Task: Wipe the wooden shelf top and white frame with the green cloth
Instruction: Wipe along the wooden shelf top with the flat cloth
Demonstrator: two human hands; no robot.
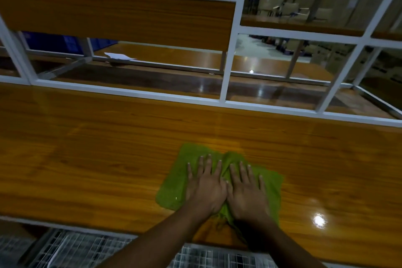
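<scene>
Two bare forearms (152,239), unsleeved to the frame's bottom edge, end at lower centre in the left hand (205,189) and right hand (247,193), with short, pale fingernails (209,155).

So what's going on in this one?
A person has both hands on a green cloth that is spread out on the wooden shelf top. The left hand and right hand lie side by side, fingers straight, pressing the cloth flat near the front edge. The white frame runs along the back of the shelf top, beyond the cloth and apart from it.
</scene>
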